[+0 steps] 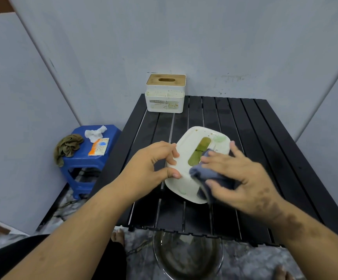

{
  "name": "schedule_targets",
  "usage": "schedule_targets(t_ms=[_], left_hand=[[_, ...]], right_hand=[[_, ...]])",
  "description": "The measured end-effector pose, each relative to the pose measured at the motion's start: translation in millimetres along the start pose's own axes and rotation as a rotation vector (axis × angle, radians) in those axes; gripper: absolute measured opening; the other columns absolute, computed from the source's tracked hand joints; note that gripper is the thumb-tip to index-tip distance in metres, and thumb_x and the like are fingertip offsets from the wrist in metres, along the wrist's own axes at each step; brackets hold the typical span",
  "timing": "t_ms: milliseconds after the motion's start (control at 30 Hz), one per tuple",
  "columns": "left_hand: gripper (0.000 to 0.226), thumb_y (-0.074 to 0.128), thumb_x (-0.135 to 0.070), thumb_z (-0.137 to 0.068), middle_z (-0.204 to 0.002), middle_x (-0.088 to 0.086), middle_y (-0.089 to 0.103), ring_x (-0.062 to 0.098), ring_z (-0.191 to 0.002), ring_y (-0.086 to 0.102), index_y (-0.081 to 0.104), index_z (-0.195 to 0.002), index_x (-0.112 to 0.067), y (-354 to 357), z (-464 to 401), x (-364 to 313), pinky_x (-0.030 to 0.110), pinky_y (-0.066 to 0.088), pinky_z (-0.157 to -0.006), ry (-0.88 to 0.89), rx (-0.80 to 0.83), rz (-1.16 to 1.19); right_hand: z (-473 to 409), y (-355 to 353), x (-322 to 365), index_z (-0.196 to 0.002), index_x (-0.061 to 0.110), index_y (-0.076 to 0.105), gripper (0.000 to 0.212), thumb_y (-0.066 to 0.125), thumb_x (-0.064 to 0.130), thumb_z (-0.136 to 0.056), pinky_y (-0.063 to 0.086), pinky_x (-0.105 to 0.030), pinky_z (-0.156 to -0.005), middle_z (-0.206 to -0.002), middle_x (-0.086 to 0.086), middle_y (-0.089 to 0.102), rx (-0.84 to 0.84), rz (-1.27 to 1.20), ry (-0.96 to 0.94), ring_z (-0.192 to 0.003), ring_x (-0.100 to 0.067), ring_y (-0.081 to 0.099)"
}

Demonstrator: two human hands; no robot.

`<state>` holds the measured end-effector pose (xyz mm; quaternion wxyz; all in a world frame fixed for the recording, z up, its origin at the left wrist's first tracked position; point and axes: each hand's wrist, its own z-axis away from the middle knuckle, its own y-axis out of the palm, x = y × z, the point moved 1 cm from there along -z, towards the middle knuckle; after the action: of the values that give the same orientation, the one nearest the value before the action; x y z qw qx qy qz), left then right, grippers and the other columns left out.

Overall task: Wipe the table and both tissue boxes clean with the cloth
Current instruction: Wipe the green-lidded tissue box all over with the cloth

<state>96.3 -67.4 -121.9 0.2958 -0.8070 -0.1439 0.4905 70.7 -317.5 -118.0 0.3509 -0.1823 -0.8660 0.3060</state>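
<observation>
Blue-grey cloth point(206, 174) gripped by right hand point(239, 176), partly hidden | left hand point(154, 164) pinches white tissue box point(188, 154) edge

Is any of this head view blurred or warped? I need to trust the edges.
Head view: wide-angle bending curves the wall panels and table edges; right hand and cloth slightly motion-smeared; left hand and far tissue box sharp; lighting even.

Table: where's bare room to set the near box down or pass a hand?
Bare slats on the table lie right of the far tissue box, along the right edge, and at the near edge below the white tissue box. The middle is crowded: left hand steadies that box, right hand presses the blue cloth on it.
</observation>
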Motion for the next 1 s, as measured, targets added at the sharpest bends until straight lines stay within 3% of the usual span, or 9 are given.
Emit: schedule_targets(t_ms=[100,233,433,600,733,900,1000], left_hand=[[0.03,0.087,-0.011,-0.076,-0.111,-0.02,0.067,-0.004,-0.13,0.054,0.06,-0.079,-0.025,1,0,0,0.012,0.042,-0.105,-0.015,-0.004,-0.004],[0.027,0.084,-0.002,-0.077,-0.112,-0.017,0.067,-0.005,-0.13,0.053,0.062,-0.081,-0.017,1,-1,2,0.012,0.042,-0.104,0.031,-0.001,-0.012],[0.036,0.087,-0.012,-0.075,-0.109,-0.021,0.066,-0.006,-0.128,0.054,0.058,-0.077,-0.032,1,1,-1,0.009,0.04,-0.102,-0.015,-0.013,0.021],[0.03,0.083,-0.002,-0.077,-0.109,-0.019,0.066,-0.005,-0.129,0.054,0.061,-0.081,-0.022,1,0,2,0.012,0.043,-0.102,0.036,-0.018,-0.013],[0.034,0.089,-0.01,-0.073,-0.108,-0.018,0.067,-0.003,-0.128,0.055,0.061,-0.079,-0.029,1,0,1,0.011,0.042,-0.102,0.013,-0.025,0.029],[0.026,0.089,-0.01,-0.073,-0.108,-0.015,0.069,-0.003,-0.126,0.057,0.067,-0.081,-0.021,6,1,2,0.014,0.043,-0.104,0.009,-0.038,0.024],[0.024,0.089,-0.009,-0.072,-0.107,-0.016,0.069,-0.005,-0.126,0.056,0.068,-0.08,-0.019,4,0,0,0.015,0.044,-0.104,-0.008,-0.025,0.018]], right_hand=[[-1,1,3,-0.109,0.019,0.073,0.037,0.07,0.03,-0.075,0.028,-0.053,-0.114,-0.117,0.008,0.069,-0.09,0.013,0.067,-0.119,-0.006,0.059],[2,30,24,-0.107,0.018,0.075,0.037,0.081,0.025,-0.071,0.028,-0.049,-0.115,-0.117,0.006,0.069,-0.058,0.06,-0.043,-0.12,-0.011,0.059],[-3,-6,-6,-0.112,0.02,0.072,0.038,0.075,0.025,-0.075,0.016,-0.052,-0.119,-0.118,0.011,0.068,-0.075,-0.15,0.173,-0.122,-0.004,0.056],[-1,34,29,-0.105,0.021,0.075,0.035,0.072,0.035,-0.073,0.023,-0.042,-0.119,-0.115,0.009,0.07,-0.108,-0.035,0.093,-0.12,-0.009,0.059],[-4,6,7,-0.103,0.018,0.076,0.04,0.082,0.029,-0.065,0.016,-0.051,-0.12,-0.11,0.011,0.072,-0.044,-0.148,0.151,-0.116,-0.002,0.06],[-6,21,22,-0.098,0.023,0.077,0.034,0.083,0.021,-0.064,0.017,-0.044,-0.12,-0.105,0.019,0.069,-0.116,-0.114,0.198,-0.115,-0.002,0.06],[-7,22,23,-0.101,0.025,0.076,0.036,0.086,0.019,-0.067,0.012,-0.043,-0.122,-0.107,0.022,0.069,-0.067,-0.119,0.202,-0.118,0.002,0.057]])
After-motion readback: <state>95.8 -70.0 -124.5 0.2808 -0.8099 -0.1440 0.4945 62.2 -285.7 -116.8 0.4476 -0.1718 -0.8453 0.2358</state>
